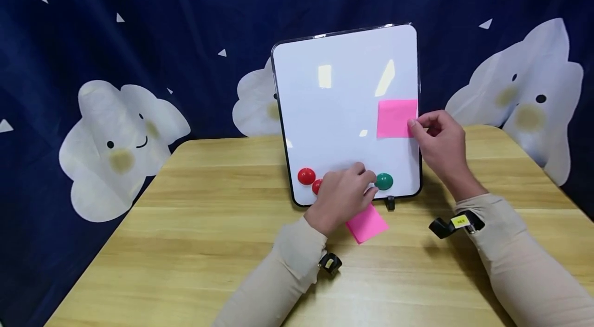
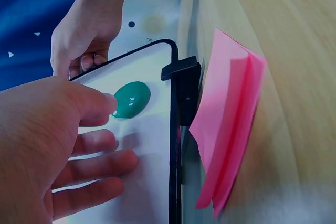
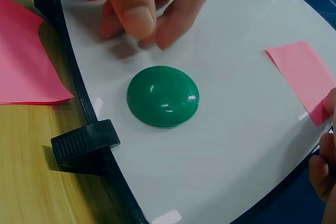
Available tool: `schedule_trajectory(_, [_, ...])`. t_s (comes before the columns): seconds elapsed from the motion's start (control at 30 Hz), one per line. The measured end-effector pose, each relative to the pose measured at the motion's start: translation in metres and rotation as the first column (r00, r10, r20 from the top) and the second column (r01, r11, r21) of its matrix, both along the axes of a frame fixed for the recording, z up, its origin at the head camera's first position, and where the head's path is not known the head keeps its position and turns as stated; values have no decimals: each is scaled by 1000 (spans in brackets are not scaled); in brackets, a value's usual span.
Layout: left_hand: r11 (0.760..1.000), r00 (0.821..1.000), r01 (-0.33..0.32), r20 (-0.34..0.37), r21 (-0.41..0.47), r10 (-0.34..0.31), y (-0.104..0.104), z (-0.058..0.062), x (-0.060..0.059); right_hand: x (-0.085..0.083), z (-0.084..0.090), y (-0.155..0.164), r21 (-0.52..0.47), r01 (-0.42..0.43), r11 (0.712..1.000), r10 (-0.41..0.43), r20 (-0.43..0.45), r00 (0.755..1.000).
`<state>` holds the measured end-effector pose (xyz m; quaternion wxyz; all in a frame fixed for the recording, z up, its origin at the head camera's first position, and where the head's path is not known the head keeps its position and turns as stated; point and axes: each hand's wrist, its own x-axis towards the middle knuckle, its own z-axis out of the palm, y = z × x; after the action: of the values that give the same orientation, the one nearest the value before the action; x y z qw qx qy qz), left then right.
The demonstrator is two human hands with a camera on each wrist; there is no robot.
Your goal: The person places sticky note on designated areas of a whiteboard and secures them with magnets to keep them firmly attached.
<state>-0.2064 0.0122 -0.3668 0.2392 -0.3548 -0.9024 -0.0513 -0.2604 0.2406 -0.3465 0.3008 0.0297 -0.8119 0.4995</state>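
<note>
2 hands are working at the upright white magnetic board (image 1: 343, 110): the right hand (image 1: 441, 144) is pinching a square pink sticky note (image 1: 396, 118) against it, while the left hand (image 1: 345, 193), fingers loose and empty, is reaching for the round green magnet (image 1: 383, 181) at the board's lower edge. Judging by this, gripping that magnet comes next.

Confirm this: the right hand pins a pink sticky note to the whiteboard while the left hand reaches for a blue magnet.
One detail is off: the magnet by the left hand is green, as the right wrist view shows. The right hand does hold the pink sticky note against the whiteboard.
</note>
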Motion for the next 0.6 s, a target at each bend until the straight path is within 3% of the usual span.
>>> schedule_trajectory(0.37, [997, 999, -48, -6, 57, 49, 16, -2, -1, 3, 0, -1, 12, -2, 1000, 2, -12, 1000])
schedule_trajectory(0.6, [993, 994, -107, 9, 48, 107, 22, -2, 0, 3, 0, -1, 9, 1, 1000, 0, -11, 1000])
